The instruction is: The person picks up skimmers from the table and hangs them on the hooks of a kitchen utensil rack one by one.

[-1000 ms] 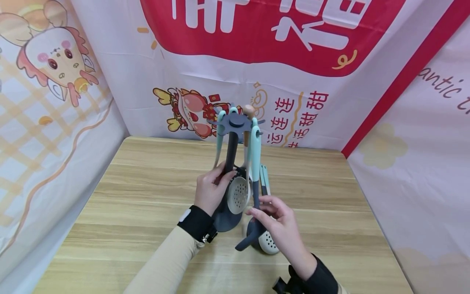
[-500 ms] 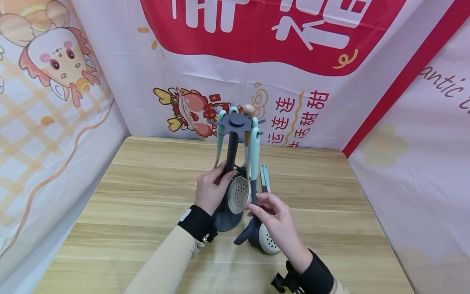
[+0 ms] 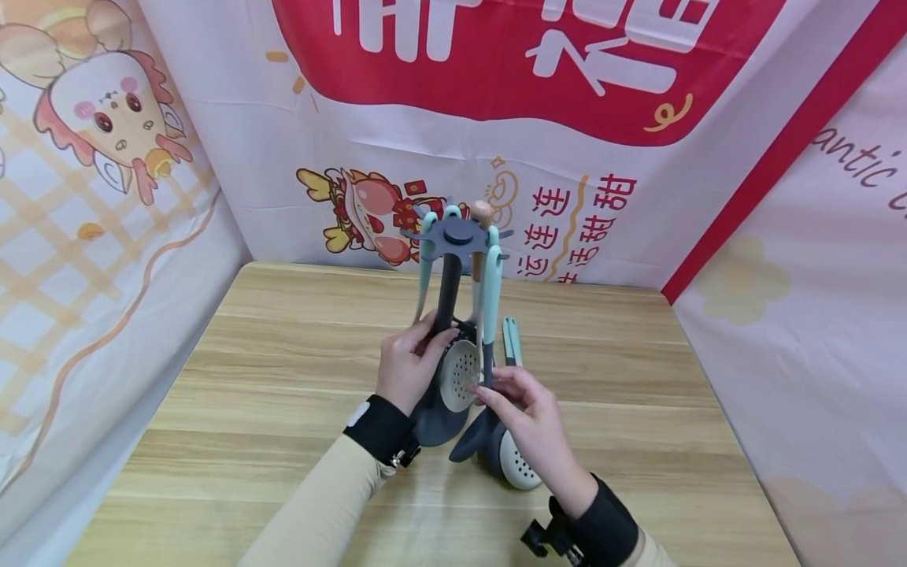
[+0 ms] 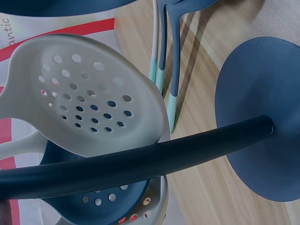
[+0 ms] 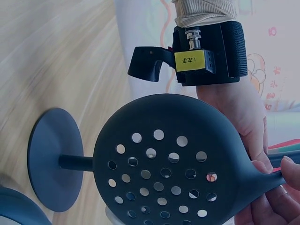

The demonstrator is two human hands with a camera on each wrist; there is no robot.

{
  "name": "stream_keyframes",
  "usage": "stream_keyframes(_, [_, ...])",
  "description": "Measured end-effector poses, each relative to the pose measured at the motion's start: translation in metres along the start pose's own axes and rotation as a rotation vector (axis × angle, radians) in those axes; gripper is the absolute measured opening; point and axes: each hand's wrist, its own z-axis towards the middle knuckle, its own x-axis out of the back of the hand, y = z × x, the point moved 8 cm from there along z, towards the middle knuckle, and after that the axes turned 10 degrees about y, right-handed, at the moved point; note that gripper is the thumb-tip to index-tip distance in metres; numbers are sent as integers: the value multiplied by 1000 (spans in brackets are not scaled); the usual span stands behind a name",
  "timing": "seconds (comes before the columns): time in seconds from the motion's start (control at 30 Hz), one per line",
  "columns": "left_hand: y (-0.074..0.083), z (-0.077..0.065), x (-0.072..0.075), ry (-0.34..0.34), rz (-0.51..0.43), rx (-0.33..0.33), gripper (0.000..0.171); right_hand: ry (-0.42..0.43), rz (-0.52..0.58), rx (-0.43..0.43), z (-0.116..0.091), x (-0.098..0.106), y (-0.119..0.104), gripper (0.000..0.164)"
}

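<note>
In the head view my left hand (image 3: 411, 362) grips the dark post (image 3: 449, 291) of a utensil rack, whose round base (image 4: 258, 84) shows in the left wrist view. My right hand (image 3: 531, 417) pinches the neck of a dark slotted skimmer (image 5: 164, 159). Its mint handle (image 3: 491, 291) is upright, with the top at the hub (image 3: 457, 232); whether the handle's hole sits on a hook I cannot tell. A pale grey skimmer (image 4: 89, 93) hangs beside the post. Behind it in the left wrist view is another dark perforated utensil (image 4: 98, 201).
More mint-handled utensils (image 3: 511, 339) lie on the wooden table (image 3: 283, 394) beyond and right of the rack, among them a pale perforated one (image 3: 517, 465). A wooden-tipped handle (image 3: 482, 211) stands at the hub's back. Printed cloth (image 3: 425, 134) hangs behind the table.
My right hand has moved slightly up and left with the dark skimmer, whose head has swung to stand more upright near the post. My left hand stays on the post.
</note>
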Motion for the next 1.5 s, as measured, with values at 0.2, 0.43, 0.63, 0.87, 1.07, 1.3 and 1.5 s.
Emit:
stream_keyframes(0.2, [0,0,0,-3,2,4,24,-6,-9,11,3,-1,2,20])
stream_keyframes(0.43, [-2,0,-1,-1,-1,9,23,11,-49,36,5,-1,3,19])
stream_keyframes(0.63, [-1,0,-2,-1,-2,4,24,43,-68,33,7,1,6,19])
stream_keyframes(0.87, [2,0,-1,0,4,-6,23,35,-73,29,8,2,6,24])
stream_keyframes(1.07, [1,0,-1,-1,15,5,24,44,-84,3,9,3,8,27])
stream_keyframes(1.3, [1,-1,-1,-4,17,10,24,55,-90,-13,9,5,11,31])
stream_keyframes(1.5, [2,-1,-1,5,17,-7,23,69,-93,0,9,8,11,33])
